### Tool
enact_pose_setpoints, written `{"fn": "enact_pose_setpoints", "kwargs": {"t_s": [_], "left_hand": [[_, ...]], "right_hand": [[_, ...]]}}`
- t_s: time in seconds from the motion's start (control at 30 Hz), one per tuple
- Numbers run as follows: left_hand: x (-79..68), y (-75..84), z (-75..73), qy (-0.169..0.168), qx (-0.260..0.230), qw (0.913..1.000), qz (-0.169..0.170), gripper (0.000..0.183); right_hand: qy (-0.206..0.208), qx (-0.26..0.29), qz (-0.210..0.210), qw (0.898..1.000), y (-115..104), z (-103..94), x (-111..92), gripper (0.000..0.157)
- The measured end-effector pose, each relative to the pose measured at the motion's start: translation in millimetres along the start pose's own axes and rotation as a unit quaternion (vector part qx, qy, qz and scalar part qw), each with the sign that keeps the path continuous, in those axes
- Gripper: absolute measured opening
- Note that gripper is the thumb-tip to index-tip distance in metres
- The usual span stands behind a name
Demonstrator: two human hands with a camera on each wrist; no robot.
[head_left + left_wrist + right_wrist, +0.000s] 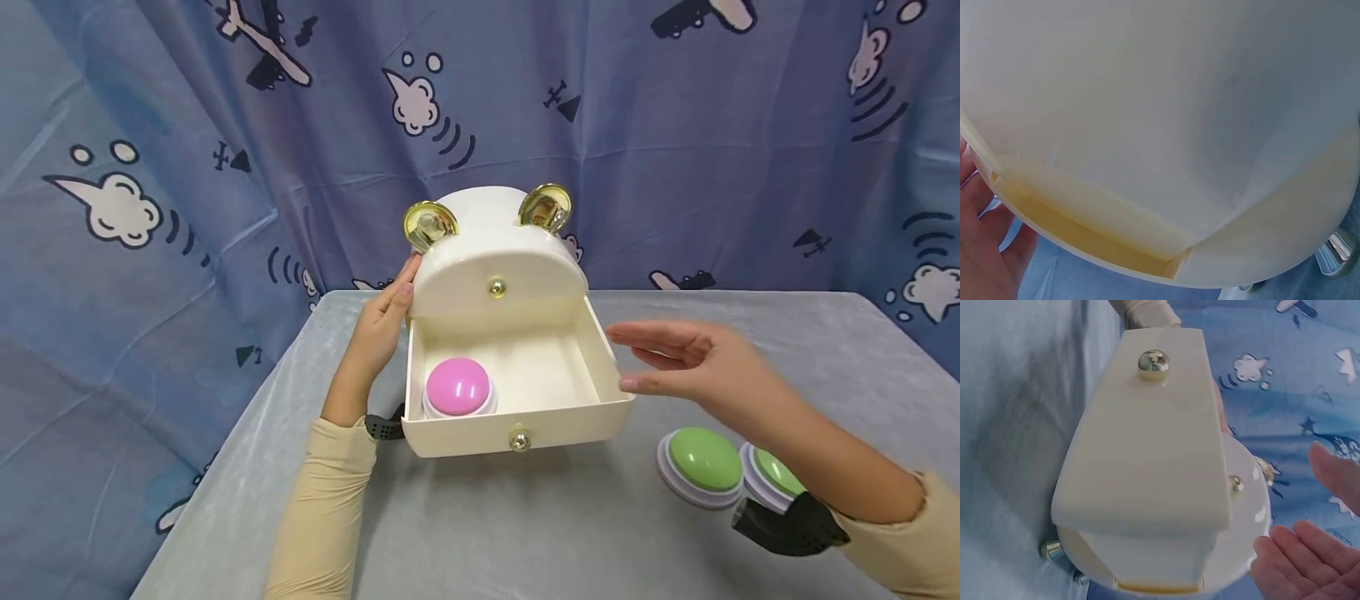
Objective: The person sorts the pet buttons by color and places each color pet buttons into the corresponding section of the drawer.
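No words, labels, brands or numbers can be read. The only printed signs are pictures on the blue-violet fabric curtain [495, 92]. At upper centre stands a white, black-outlined cloud with a pointed tail [415, 104], curved dark stripes [454, 143] beside it; a similar white cloud [123, 210] is at the left of the frame. A pale cartoon aeroplane [264, 39] shows at upper left, and a small dark triangle [240, 161] with a cross-like mark [221, 155] sits below it. At the right edge, stacked dark arcs [928, 235] lie above another cloud. In the right wrist view, a dark mark [1307, 425] at the right of the frame looks star-shaped, though the view there is soft.
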State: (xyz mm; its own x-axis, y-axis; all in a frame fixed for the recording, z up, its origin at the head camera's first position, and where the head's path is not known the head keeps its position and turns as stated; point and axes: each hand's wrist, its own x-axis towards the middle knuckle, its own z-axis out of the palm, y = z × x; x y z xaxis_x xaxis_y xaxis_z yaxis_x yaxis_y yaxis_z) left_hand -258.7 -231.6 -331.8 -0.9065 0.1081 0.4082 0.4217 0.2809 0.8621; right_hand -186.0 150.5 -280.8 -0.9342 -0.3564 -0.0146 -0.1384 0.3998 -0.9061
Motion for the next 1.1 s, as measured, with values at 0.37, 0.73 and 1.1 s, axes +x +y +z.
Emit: {"fn": "enact_pose_setpoints", "kwargs": {"t_s": [0.37, 0.73, 1.1], "left_hand": [[-0.3, -1.2, -1.3, -0.003, 0.003, 1.0000, 0.001, 0.046], [-2.6, -0.6, 0.8, -0.002, 0.001, 1.0000, -0.003, 0.046], [-1.4, 0.0, 3.3, -0.005, 0.000, 1.0000, 0.002, 0.046]], "right_hand": [[0.056, -0.021, 0.071, 0.996, 39.1, -29.9, -16.1, 0.064], [0.089, 0.004, 0.050, 0.995, 76.7, -48.2, -26.9, 0.052], [0.127, 0.017, 0.095, 0.987, 115.1, -67.2, -24.4, 0.065]]}}
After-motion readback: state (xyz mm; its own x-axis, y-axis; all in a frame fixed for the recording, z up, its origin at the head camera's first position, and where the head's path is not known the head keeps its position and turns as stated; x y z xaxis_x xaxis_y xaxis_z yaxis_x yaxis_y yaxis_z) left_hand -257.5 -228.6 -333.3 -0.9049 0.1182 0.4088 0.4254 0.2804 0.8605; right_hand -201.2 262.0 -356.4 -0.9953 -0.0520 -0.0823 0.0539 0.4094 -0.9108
